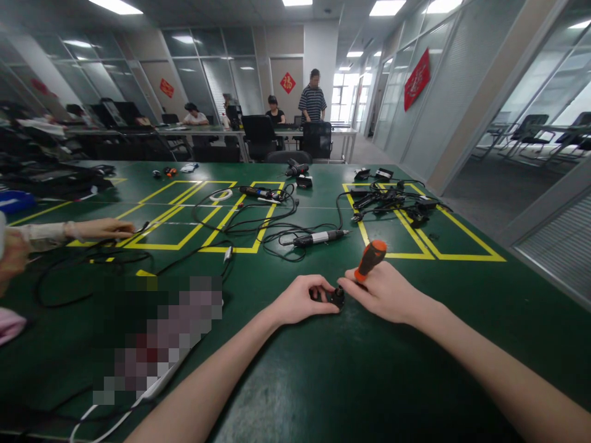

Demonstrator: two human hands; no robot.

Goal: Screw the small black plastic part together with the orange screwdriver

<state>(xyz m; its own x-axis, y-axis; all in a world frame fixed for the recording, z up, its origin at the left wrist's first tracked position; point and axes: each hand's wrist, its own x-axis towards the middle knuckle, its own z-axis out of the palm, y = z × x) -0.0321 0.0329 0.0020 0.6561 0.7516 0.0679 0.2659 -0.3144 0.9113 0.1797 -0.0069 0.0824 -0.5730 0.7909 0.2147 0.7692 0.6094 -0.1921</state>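
Low over the green table, my left hand grips a small black part between thumb and fingers. Just to its right, my right hand is closed on a screwdriver with an orange and black handle. The handle leans up and to the right, and its shaft is mostly hidden by my fingers. My right fingertips are close beside the black part. Whether the screwdriver's tip touches the part cannot be made out.
Beyond my hands lies a corded electric screwdriver. Black cables and tools lie at the right, another corded tool farther back. At the left are a co-worker's hand and a white power strip, partly pixelated.
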